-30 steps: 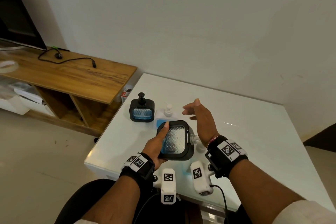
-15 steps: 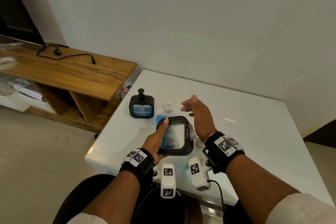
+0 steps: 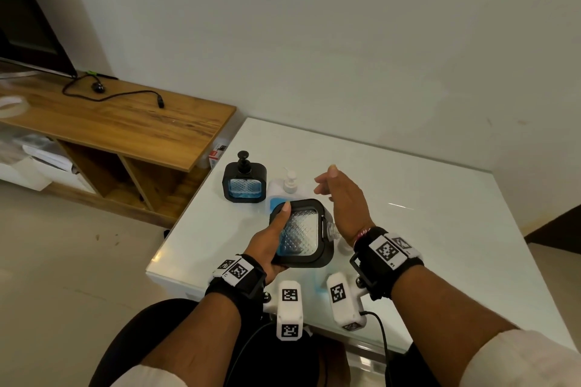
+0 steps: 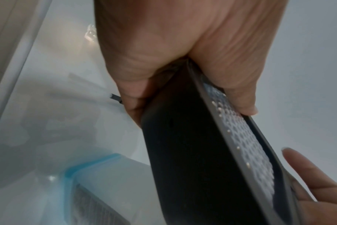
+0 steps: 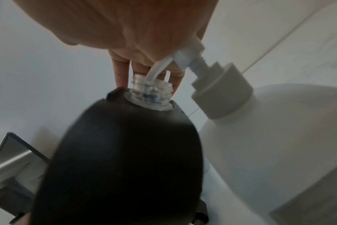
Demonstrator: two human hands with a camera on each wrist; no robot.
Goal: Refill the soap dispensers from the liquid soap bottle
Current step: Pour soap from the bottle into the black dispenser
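Left hand [image 3: 267, 248] is gripping a black-framed soap dispenser [image 3: 303, 234] at the lower centre of the head view, thumb lying across its clear patterned face and fingers curled behind. This dispenser is tilted on its side above the white table [image 3: 424, 229], its bare threaded neck [image 5: 151, 94] pointing right with no pump on it. Right hand [image 3: 345, 204] is hovering just beside that neck, fingers straight and spread, holding nothing; the right wrist view is showing its fingertips [image 5: 121, 76] close behind the neck.

Behind the held dispenser, a white liquid soap bottle [image 3: 284, 188] with a pump is standing on the table. To its left, a second black dispenser [image 3: 244, 185], pump fitted and blue liquid inside, is standing upright near the table's left edge. Plain pale wall is filling the upper frame. At the left, a wooden shelf unit [image 3: 125, 122] is carrying a black cable [image 3: 110, 96], with a dark screen [image 3: 28, 31] in the upper left corner.
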